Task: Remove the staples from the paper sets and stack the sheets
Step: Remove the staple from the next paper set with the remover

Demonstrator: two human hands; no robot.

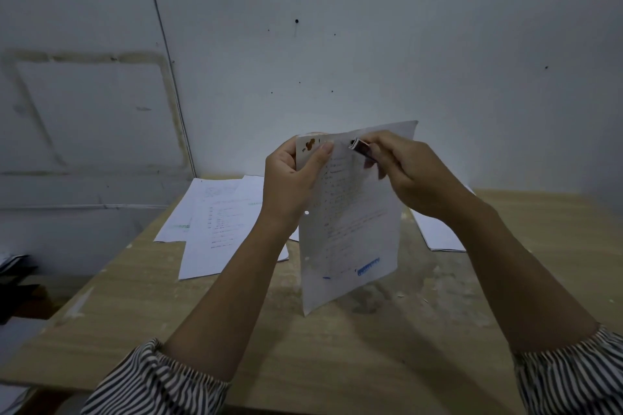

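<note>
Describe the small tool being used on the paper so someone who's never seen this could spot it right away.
Start at the wooden table, then look up to the paper set held upright above it by the left hand. At its top edge, the right hand pinches a staple remover. It is the only dark, metal-tipped object there; everything else nearby is white paper.

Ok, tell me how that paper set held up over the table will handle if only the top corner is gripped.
The paper set hangs limp from the left hand, so it is probably floppy and light. The right hand works a staple remover at its top edge, where thin sheets may tear.
</note>
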